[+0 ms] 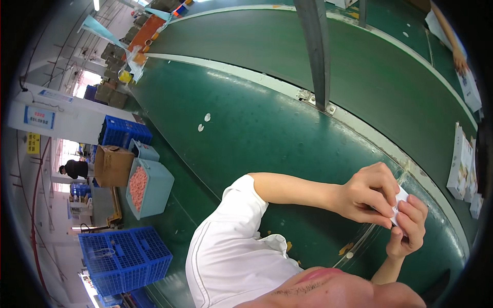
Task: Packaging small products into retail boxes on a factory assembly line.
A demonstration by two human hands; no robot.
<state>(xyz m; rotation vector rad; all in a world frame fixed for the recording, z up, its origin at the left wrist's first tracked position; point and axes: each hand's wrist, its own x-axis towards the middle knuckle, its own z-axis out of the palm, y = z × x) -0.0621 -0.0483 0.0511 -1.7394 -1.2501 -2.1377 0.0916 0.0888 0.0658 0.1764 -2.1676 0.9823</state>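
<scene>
Close together over the green work surface (246, 138), my hands meet around a small white folded piece (401, 197), perhaps paper or thin card. My left hand (371, 192) has its fingers curled and pinches the near left side of the piece. From the other side, the bent fingers and thumb of my right hand (409, 224) grip it too. Most of the piece is hidden by the fingers, so its exact kind cannot be told.
A grey metal post (316, 56) stands beside the dark green conveyor belt (246, 33). Printed white boxes (458, 167) sit at right, near another person's hand (460, 62). Leftward are a bin of pink pieces (154, 187), a cardboard box (112, 165) and blue crates (126, 261).
</scene>
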